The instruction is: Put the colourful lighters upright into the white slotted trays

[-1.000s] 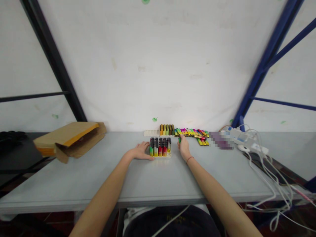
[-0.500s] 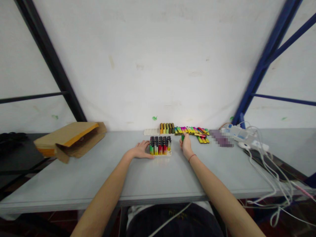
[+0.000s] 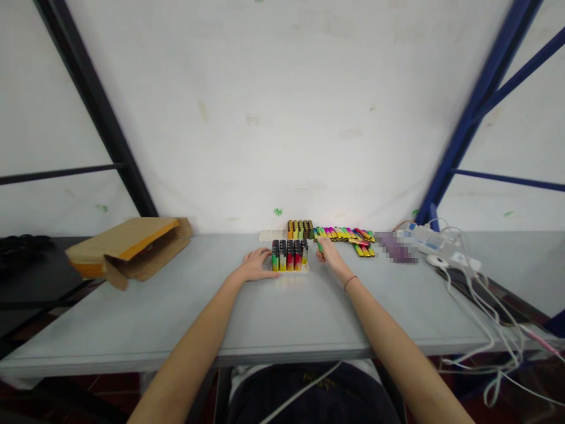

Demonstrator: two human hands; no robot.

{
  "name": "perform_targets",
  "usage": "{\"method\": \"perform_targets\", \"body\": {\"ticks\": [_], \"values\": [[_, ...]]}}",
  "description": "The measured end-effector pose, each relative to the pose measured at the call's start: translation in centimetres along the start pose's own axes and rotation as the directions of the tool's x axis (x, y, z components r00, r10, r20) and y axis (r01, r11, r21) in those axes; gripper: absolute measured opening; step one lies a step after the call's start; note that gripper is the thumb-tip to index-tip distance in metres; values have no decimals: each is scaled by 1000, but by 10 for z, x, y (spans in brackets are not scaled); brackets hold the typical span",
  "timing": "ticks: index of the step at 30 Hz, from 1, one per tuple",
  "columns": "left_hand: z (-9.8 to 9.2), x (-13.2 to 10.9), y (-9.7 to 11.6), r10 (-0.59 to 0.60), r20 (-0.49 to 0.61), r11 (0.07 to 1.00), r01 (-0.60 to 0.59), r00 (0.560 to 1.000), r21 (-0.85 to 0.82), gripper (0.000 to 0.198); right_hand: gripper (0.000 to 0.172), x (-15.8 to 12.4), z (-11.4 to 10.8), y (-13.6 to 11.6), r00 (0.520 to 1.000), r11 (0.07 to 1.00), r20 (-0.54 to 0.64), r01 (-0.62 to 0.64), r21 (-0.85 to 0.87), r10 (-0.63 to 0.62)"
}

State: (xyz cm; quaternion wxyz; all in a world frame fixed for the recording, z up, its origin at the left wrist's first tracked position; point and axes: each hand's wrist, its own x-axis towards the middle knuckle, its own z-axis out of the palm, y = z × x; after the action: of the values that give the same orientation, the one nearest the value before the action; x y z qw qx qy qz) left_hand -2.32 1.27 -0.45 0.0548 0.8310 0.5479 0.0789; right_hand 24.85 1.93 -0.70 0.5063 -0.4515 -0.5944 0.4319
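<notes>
A small tray (image 3: 291, 269) packed with several upright colourful lighters (image 3: 289, 255) stands on the grey table (image 3: 185, 306). My left hand (image 3: 256, 265) lies against the tray's left side, fingers curled on it. My right hand (image 3: 329, 258) is just right of the tray, pinched on a green lighter (image 3: 319, 247). Behind it lies a row of several loose colourful lighters (image 3: 344, 235), and a second group of upright lighters (image 3: 300, 229) stands by the wall.
An open brown cardboard box (image 3: 128, 247) lies on its side at the left. A white power strip (image 3: 430, 240) with tangled white cables (image 3: 477, 306) sits at the right. A flat white tray (image 3: 270, 235) lies by the wall. Blue and black frame bars rise on both sides.
The tray with my left hand has slid a little farther from me. My right hand, holding the green lighter, has come left toward the tray.
</notes>
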Motion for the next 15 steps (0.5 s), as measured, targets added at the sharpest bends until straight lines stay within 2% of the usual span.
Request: {"method": "perform_targets", "body": {"ticks": [3, 7, 11, 15], "values": [[-1, -1, 2, 12, 14, 999, -12, 1000, -31, 92, 41, -6, -2, -12, 992, 994, 67, 108, -19, -106], [-2, -1, 4, 13, 54, 993, -7, 998, -119, 100, 39, -10, -9, -23, 955, 939, 167, 278, -202, -247], [-2, 0, 6, 19, 96, 988, -4, 995, -152, 99, 37, -13, -11, -25, 939, 943, 252, 283, -177, -234], [-4, 0, 6, 15, 90, 987, -1, 996, -163, 101, 37, -13, -8, -17, 945, 923, 221, 294, -248, -241]]}}
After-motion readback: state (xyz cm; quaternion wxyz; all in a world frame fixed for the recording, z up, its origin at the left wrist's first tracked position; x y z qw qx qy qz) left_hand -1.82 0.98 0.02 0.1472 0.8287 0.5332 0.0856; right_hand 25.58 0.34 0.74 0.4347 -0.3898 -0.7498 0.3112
